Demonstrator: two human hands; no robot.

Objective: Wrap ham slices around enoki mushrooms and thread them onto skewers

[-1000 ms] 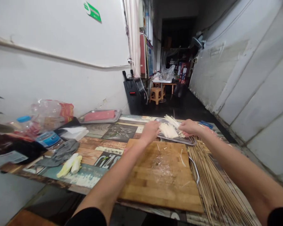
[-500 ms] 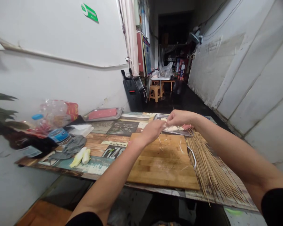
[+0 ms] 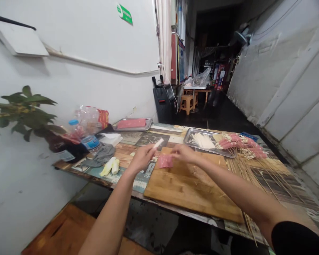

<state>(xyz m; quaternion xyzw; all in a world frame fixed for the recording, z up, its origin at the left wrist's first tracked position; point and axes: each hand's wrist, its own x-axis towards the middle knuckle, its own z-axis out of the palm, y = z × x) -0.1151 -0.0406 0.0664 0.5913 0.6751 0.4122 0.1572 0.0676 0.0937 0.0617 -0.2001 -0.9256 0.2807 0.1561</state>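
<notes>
My left hand (image 3: 145, 157) is closed on a small white bundle of enoki mushrooms (image 3: 158, 143) that sticks out past the fingers, above the board's far left corner. Close by, my right hand (image 3: 184, 154) pinches the edge of a thin pink meat slice (image 3: 166, 161) at the far left of the wooden cutting board (image 3: 180, 187). Behind the right hand is a metal tray (image 3: 187, 138) with loose enoki (image 3: 202, 140) and several pink meat rolls (image 3: 225, 142) on skewers.
Bamboo skewers (image 3: 244, 170) lie along the board's right side. A second tray (image 3: 149, 124) holds a pink meat slab (image 3: 131, 123). On the left are pale cabbage leaves (image 3: 110, 166), a grey cloth (image 3: 102, 156), a water bottle (image 3: 90, 142) and a plant (image 3: 29, 109).
The view has turned left. My hands, together near the tray before, are now apart over the board. A pink meat slice now shows at my right hand, and enoki in my left.
</notes>
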